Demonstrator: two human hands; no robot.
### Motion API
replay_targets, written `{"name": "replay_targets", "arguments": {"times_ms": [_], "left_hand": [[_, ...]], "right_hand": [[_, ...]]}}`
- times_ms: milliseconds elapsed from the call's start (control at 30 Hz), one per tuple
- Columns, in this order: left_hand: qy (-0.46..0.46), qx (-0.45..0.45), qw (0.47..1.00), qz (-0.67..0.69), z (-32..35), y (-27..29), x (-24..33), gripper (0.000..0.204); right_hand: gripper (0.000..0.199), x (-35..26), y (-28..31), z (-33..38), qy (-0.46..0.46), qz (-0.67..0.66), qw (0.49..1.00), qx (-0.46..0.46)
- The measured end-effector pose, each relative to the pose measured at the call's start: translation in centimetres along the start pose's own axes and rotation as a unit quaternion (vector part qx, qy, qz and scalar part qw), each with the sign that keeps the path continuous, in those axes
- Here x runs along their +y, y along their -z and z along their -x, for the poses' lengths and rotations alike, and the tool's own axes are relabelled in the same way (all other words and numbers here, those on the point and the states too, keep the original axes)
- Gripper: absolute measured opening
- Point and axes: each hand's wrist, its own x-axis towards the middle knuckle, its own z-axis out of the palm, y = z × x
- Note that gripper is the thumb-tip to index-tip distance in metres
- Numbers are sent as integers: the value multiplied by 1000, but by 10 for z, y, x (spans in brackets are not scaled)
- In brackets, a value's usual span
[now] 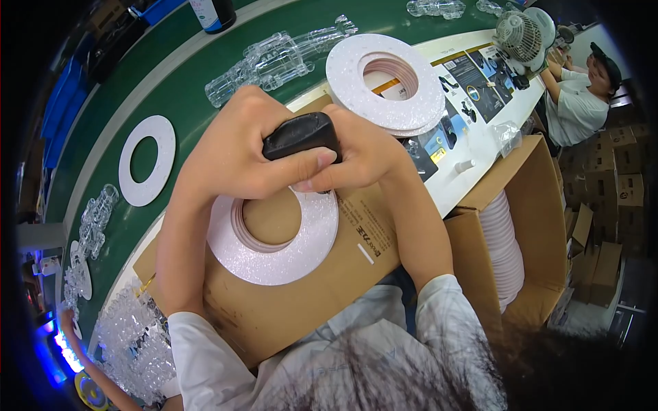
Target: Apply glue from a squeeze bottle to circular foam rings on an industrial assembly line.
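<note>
Black handheld thing: clasped between the two hands [301, 135], above the far edge of the ring stack; whether it touches the rings is hidden.
Long axis: its visible top runs crosswise, left to right, the right end slightly farther from the person; where its underside points is covered by the thumbs.
Left hand: closed around the thing's left side [236, 147], back of the hand upward, thumb laid across the near face and pointing right; the other fingertips are hidden.
Right hand: closed around the right side [367, 147], thumb pointing left, just below the left thumb in view.
Forearms: rising from the lower edge and slanting inward, wrists bent toward each other.
White ring stack: under the hands [308, 250], lying flat on a cardboard box [301, 308].
Second ring stack: just beyond the right hand [349, 65].
</note>
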Motion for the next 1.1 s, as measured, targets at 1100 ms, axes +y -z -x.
{"name": "replay_targets", "arguments": {"times_ms": [1100], "left_hand": [[109, -163, 980, 21, 4, 33, 10, 39]], "right_hand": [[37, -3, -37, -16, 5, -134, 991, -10]]}}
